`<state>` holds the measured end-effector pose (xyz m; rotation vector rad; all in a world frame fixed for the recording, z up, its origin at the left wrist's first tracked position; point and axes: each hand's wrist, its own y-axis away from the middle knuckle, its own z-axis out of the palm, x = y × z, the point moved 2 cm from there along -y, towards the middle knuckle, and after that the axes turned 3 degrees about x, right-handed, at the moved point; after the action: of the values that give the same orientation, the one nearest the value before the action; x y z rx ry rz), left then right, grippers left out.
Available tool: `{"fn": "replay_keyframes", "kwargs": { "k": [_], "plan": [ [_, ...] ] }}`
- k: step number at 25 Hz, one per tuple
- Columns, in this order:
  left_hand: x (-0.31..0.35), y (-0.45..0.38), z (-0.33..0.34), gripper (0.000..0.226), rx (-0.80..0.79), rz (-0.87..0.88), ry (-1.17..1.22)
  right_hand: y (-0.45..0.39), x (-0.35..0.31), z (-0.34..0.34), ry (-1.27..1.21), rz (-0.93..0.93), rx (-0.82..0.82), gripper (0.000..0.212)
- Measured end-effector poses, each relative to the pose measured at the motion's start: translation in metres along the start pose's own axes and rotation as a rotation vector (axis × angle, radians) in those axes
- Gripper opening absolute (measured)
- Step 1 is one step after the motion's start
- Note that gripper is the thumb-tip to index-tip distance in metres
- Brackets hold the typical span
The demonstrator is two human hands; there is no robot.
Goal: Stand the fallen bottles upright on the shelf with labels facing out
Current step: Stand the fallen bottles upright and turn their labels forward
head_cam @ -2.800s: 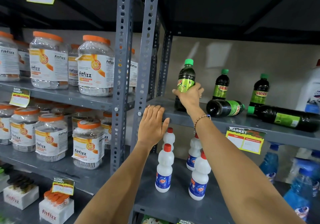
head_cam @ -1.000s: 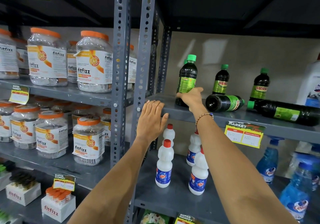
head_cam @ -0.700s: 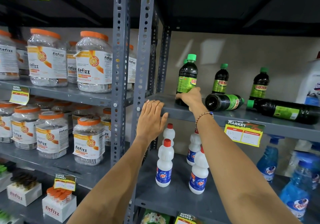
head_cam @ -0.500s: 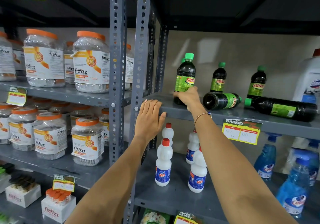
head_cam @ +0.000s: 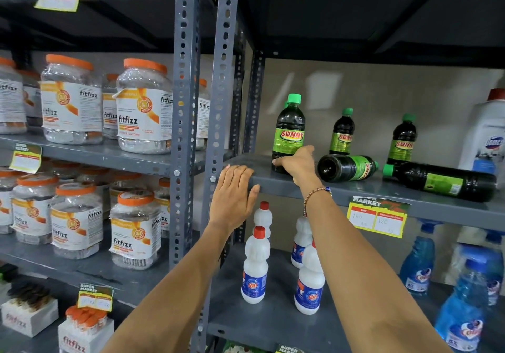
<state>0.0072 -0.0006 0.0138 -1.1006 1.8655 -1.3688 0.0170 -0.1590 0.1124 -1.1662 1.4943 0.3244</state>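
Note:
A dark Sunny bottle (head_cam: pixel 289 131) with a green cap stands upright at the left end of the grey shelf (head_cam: pixel 341 188), its label facing out. My right hand (head_cam: pixel 297 163) is wrapped around its base. Just right of that hand a second Sunny bottle (head_cam: pixel 347 167) lies on its side, bottom toward me. Further right a larger dark bottle (head_cam: pixel 442 181) lies flat, cap pointing left. Two more Sunny bottles (head_cam: pixel 343 132) (head_cam: pixel 404 139) stand upright at the back. My left hand (head_cam: pixel 235 194) rests flat on the shelf's front edge, holding nothing.
Perforated grey uprights (head_cam: pixel 218 134) split the racks. Fitfizz jars (head_cam: pixel 142 107) fill the left shelves. White bleach bottles (head_cam: pixel 255 266) and blue spray bottles (head_cam: pixel 416 259) stand on the shelf below. A yellow price tag (head_cam: pixel 377 217) hangs on the shelf edge. A white jug (head_cam: pixel 486 134) stands far right.
My right hand slid down from the bottle's label to its base and turned the bottle; the Sunny label now faces out. My left hand stayed on the shelf edge.

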Motion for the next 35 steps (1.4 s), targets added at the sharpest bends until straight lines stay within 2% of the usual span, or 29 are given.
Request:
{"fn": "replay_keyframes", "kwargs": {
  "k": [10, 14, 16, 17, 19, 21, 22, 23, 25, 27, 32, 35],
  "plan": [
    [0.002, 0.0, 0.001, 0.048, 0.029, -0.013, 0.004, 0.007, -0.004, -0.002, 0.011, 0.012, 0.002, 0.078],
    [0.017, -0.015, -0.011, 0.038, 0.126, -0.133, 0.059, 0.006, 0.004, -0.007, -0.03, 0.007, -0.066, 0.06],
    [0.025, -0.038, -0.017, 0.03, 0.13, -0.181, 0.116, 0.005, 0.011, -0.011, -0.01, -0.015, -0.033, 0.052],
    [0.027, -0.054, -0.018, 0.026, 0.088, -0.201, 0.129, 0.007, 0.012, -0.012, -0.019, -0.03, 0.0, 0.044],
    [0.026, -0.085, -0.008, 0.024, -0.092, -0.284, 0.126, 0.004, 0.013, -0.011, -0.003, -0.042, 0.068, 0.008],
    [0.021, -0.111, 0.006, 0.046, -0.423, -0.469, 0.307, 0.002, 0.012, -0.009, 0.0, -0.04, 0.099, 0.025],
    [0.021, -0.118, 0.014, 0.057, -0.564, -0.546, 0.439, 0.002, 0.011, -0.009, -0.018, -0.038, 0.105, 0.023],
    [0.022, -0.122, 0.019, 0.058, -0.65, -0.576, 0.53, 0.003, 0.009, -0.009, -0.041, -0.03, 0.11, 0.015],
    [0.024, -0.125, 0.026, 0.04, -0.657, -0.542, 0.593, 0.002, 0.009, -0.011, -0.102, 0.012, 0.109, 0.02],
    [0.026, -0.121, 0.025, 0.027, -0.564, -0.532, 0.621, 0.007, 0.006, -0.014, -0.113, 0.037, 0.095, 0.025],
    [0.023, -0.115, 0.02, 0.031, -0.551, -0.558, 0.698, 0.014, 0.004, -0.018, -0.097, 0.038, 0.121, 0.028],
    [0.021, -0.111, 0.01, 0.033, -0.54, -0.567, 0.73, 0.023, -0.002, -0.024, 0.003, -0.01, 0.094, 0.03]
  ]
}}
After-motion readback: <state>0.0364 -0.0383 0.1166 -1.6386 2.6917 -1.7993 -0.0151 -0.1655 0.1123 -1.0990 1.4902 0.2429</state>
